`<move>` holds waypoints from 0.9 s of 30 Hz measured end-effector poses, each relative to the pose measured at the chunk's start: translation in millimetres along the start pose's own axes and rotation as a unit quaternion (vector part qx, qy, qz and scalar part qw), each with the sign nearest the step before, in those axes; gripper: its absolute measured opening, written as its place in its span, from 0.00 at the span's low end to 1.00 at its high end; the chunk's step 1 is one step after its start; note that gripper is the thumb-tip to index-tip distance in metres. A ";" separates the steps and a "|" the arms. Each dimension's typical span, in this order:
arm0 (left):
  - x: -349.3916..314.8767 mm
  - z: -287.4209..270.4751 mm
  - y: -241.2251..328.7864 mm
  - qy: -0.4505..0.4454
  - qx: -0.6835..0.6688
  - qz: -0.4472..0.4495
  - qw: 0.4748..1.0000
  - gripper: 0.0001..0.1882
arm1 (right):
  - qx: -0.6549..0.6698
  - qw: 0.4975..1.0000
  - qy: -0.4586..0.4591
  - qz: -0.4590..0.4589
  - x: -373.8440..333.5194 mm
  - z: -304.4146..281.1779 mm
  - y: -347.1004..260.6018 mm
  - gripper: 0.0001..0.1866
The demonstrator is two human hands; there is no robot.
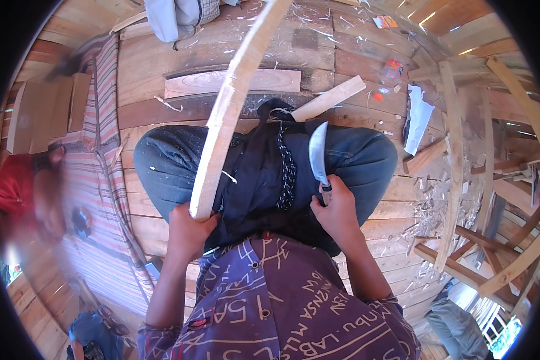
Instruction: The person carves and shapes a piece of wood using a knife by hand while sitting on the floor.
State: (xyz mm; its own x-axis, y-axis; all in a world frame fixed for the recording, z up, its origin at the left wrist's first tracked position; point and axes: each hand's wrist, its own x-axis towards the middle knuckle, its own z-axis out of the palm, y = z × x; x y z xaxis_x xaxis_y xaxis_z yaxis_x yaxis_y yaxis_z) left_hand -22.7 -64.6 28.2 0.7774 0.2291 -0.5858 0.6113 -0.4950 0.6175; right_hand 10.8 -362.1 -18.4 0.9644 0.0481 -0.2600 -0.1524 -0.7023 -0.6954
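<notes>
My left hand (188, 231) is closed around the near end of a long, pale wooden stick (225, 114), which slants up and away past my knee to the far edge of the view. In my right hand (337, 210) is a knife (318, 150) with a broad curved blade, its handle wrapped by my fingers and its tip pointing away from me. The blade is apart from the stick, over my right thigh. A dark cloth (252, 162) with a patterned cord lies across my lap between the two hands.
Beyond my legs lie a flat board (234, 83) and a short wood piece (330, 99). Wood shavings (426, 225) litter the plank floor at right, near a wooden frame (480, 270). On the left are a striped mat (96, 228) and a blurred person in red (15, 186).
</notes>
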 end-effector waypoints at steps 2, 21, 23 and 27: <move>2.8 -0.9 -4.2 -0.014 0.016 0.018 1.000 0.10 | 0.085 0.995 -0.020 0.042 0.9 -2.6 3.1 0.19; -7.3 -59.4 -52.7 0.086 -0.181 -0.025 0.979 0.15 | 0.077 0.994 -0.060 0.054 0.3 -39.5 12.1 0.14; -7.7 -58.4 -54.9 0.051 -0.180 -0.027 0.982 0.11 | 0.039 0.998 -0.037 0.026 2.1 -41.7 7.9 0.15; -9.9 -58.9 -47.5 0.025 -0.150 -0.042 0.988 0.08 | -0.014 1.000 0.014 0.011 14.6 -44.9 -10.2 0.17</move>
State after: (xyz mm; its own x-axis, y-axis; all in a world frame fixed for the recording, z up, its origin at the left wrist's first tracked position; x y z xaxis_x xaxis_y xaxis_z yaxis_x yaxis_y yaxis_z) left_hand -50.7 6.0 35.5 0.7243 0.3032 -0.6192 0.6841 -0.2040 0.7003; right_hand 36.1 -386.1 15.0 0.9668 0.0135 -0.2551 -0.1670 -0.7224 -0.6710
